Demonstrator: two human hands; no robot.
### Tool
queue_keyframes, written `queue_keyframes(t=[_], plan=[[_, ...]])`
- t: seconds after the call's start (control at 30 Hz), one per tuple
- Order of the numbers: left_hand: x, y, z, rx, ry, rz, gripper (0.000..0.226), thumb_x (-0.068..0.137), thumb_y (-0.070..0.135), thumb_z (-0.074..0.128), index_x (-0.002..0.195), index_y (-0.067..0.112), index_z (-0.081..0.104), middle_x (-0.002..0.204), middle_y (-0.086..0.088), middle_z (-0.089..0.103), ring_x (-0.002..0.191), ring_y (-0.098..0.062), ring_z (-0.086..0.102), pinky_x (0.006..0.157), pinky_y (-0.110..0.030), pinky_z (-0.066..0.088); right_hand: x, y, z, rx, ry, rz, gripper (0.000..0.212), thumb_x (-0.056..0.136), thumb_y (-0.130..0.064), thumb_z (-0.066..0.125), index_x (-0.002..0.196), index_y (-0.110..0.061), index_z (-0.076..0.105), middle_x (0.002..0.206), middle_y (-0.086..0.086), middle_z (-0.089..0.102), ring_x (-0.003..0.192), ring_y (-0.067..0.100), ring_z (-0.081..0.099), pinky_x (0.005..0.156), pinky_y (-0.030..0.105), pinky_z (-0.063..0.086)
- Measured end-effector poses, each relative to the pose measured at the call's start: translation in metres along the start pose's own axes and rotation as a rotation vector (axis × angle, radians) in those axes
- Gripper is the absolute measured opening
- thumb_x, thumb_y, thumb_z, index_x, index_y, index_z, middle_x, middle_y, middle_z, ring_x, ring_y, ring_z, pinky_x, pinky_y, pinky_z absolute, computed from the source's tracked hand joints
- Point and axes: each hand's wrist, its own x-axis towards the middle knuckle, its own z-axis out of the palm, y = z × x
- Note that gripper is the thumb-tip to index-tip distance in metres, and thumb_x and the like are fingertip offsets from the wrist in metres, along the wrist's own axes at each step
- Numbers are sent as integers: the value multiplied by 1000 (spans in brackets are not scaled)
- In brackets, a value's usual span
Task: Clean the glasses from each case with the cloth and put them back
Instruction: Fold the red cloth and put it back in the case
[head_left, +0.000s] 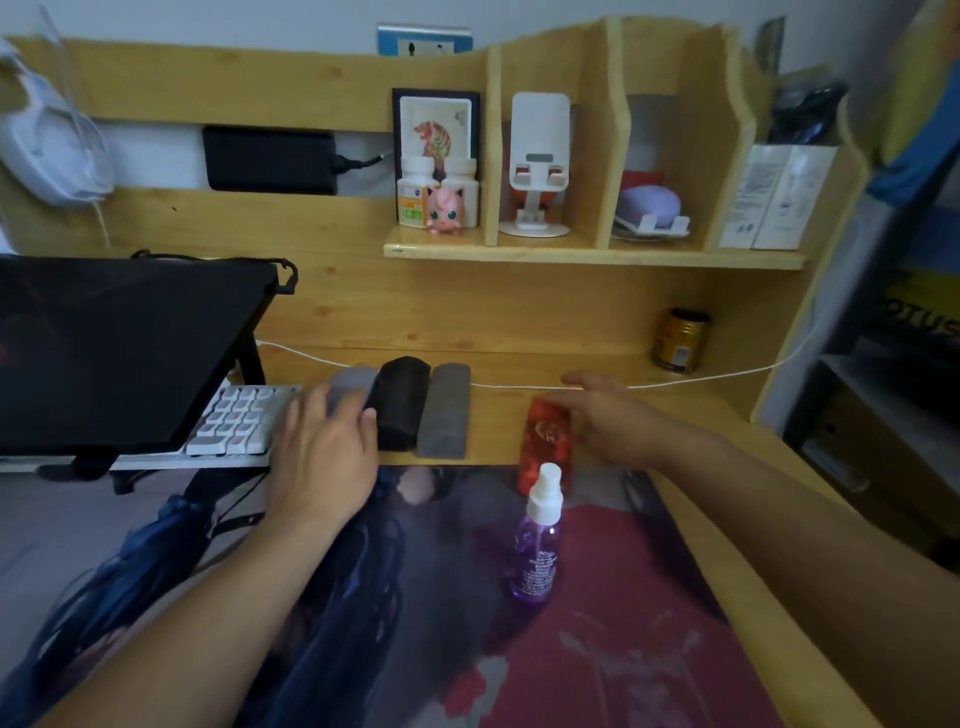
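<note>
Three glasses cases lie side by side at the back of the wooden desk (519, 332): a light grey case (352, 382) on the left, a black case (401, 408) touching it in the middle, and a darker grey case (444, 410) on the right, all of them closed. The left hand (327, 457) rests on the light grey case, its fingers curled over the near end and gripping it. Off to the right, apart from the row, a red patterned case (545, 441) lies on the desk, and the right hand (610, 415) touches its far side with fingers loosely extended. Just in front of the red case stands a purple spray bottle (537, 540) with a white cap, on a printed desk mat (597, 649). A white cable (519, 387) runs behind the cases, a white keyboard (236, 421) sits left of them under a black laptop (119, 348), and a gold can (680, 340) stands farther right.
</note>
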Motion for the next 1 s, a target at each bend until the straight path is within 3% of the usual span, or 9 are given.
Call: queue_keyframes(t=[0.07,0.13,0.2,0.43,0.57,0.67,0.73,0.87,1.0], plan=[[13,-1,7,12,-59,2,38,102,33,44,128,12,63,128,-20,56,117,-42,51,98,-55,45,5,-16,8,109,127,62,58,95,-15,59,150,-26,44,149,14,39,135,31,40,112,30,30],[22,-3,13,-58,-113,-37,39,103,34,42,130,17,64,135,-18,54,125,-40,48,105,-52,40,-2,-30,16,307,105,25,47,96,-19,59,142,-22,54,126,9,52,115,18,50,98,21,35],[26,-7,14,-184,-143,-100,37,105,30,42,135,21,63,146,-15,48,136,-35,40,113,-47,33,-9,-40,25,333,32,-43,34,95,-30,60,127,-22,64,105,7,55,98,17,50,87,26,38],[27,-12,14,-320,-134,-133,38,100,9,49,130,22,68,148,-13,47,138,-32,41,116,-42,31,31,-69,37,138,75,343,48,93,-53,41,129,-24,55,123,13,41,114,38,51,103,45,44],[26,-13,9,-376,-147,-134,39,101,11,47,122,32,73,150,-6,45,138,-28,40,118,-40,31,43,-83,33,225,53,295,45,105,-40,29,127,-12,56,124,19,58,119,39,43,101,43,38],[29,-13,7,-407,-140,-167,38,101,12,47,113,34,76,148,-2,48,134,-25,44,113,-36,35,38,-89,30,355,71,277,38,104,-35,39,124,-12,62,100,13,58,118,35,47,97,38,43],[28,-13,7,-409,-137,-167,37,101,14,46,112,34,76,147,-1,48,134,-25,45,112,-38,36,35,-91,29,378,75,263,38,103,-35,43,125,-12,64,100,13,57,114,31,51,96,37,45],[20,-8,8,-297,-93,-108,35,99,14,47,116,30,73,146,-7,51,137,-35,39,114,-51,33,20,-74,26,505,191,242,27,101,-27,48,95,-14,71,81,4,63,88,26,58,70,30,40],[5,11,-2,-316,140,55,34,94,2,54,115,20,75,135,-6,57,129,-31,42,108,-46,37,-25,-31,27,382,445,291,23,92,-11,57,108,-15,73,109,6,69,99,24,62,85,28,43]])
